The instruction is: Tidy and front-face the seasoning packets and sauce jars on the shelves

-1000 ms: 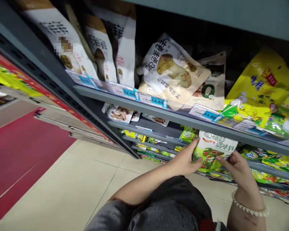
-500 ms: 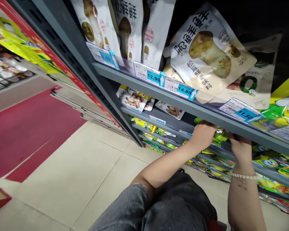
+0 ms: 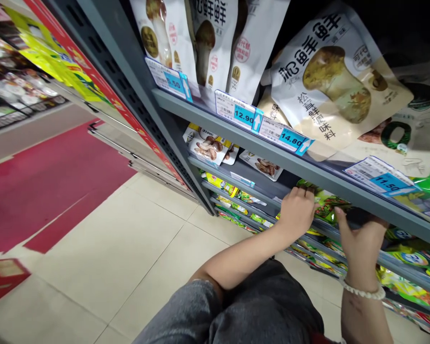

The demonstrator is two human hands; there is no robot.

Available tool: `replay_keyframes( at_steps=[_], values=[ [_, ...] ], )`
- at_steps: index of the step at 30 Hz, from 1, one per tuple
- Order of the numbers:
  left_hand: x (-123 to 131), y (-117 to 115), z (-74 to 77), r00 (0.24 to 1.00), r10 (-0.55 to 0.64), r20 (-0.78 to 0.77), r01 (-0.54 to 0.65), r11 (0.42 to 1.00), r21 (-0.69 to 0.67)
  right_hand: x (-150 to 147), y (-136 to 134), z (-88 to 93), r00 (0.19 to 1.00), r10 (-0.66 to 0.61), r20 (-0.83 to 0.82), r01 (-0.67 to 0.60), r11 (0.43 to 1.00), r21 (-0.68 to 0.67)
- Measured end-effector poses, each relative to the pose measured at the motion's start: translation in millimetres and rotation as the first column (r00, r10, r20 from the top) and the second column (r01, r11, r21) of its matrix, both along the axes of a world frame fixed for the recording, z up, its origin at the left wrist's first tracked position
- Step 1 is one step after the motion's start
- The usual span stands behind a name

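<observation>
Both my hands reach under a grey shelf edge into a lower shelf. My left hand rests with curled fingers on a green seasoning packet lying on that shelf. My right hand, with a bead bracelet at the wrist, has its thumb up against the same green packet; its fingers are hidden under the shelf edge. White mushroom seasoning bags stand on the shelf above my hands.
Blue price tags line the shelf edge. Lower shelves hold several green and yellow packets. Beige floor tiles and a red floor area lie to the left. My grey-clad knee is below.
One second ago I held the green packet in front of the shelf with both hands; it has since gone onto the lower shelf. The view has shifted a little to the right.
</observation>
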State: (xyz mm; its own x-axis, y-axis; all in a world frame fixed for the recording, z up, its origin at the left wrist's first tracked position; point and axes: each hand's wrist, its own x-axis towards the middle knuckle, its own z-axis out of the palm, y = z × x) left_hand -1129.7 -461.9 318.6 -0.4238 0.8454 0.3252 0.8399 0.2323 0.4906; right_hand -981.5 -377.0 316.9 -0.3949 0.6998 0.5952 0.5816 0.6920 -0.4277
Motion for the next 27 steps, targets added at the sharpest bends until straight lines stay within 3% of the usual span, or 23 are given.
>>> replay_keyframes(
  at_steps=[3, 9, 13, 16, 22, 27],
  values=[
    [2.7, -11.2, -3.6, 0.997, 0.034, -0.063, -0.03, 0.997, 0.072, -15.3, -7.3, -1.3, 0.985, 0.044, 0.169, -0.072, 0.984, 0.163],
    [8.7, -38.2, -19.8, 0.994, -0.04, -0.103, 0.06, 0.977, 0.204, -30.1, 8.3, -13.2, 0.897, 0.039, 0.441, -0.113, 0.983, 0.143],
    [19.3, -43.8, -41.1, 0.962, -0.068, -0.265, 0.125, 0.971, 0.205, -34.6, 12.2, -16.8, 0.878, 0.017, 0.479, -0.086, 0.989, 0.123],
    [34.0, -37.2, -51.3, 0.934, 0.031, -0.356, 0.043, 0.979, 0.2, -39.6, 11.1, -19.3, 0.861, -0.02, 0.508, -0.053, 0.99, 0.128],
    [61.9, -12.8, -47.5, 0.841, 0.213, -0.497, -0.136, 0.973, 0.186, -44.0, 10.5, -24.3, 0.882, -0.033, 0.47, -0.058, 0.982, 0.178],
    [63.1, -18.0, -47.6, 0.89, 0.193, -0.413, -0.156, 0.98, 0.123, -42.4, 9.7, -24.4, 0.887, -0.012, 0.461, -0.089, 0.976, 0.198]
  ],
)
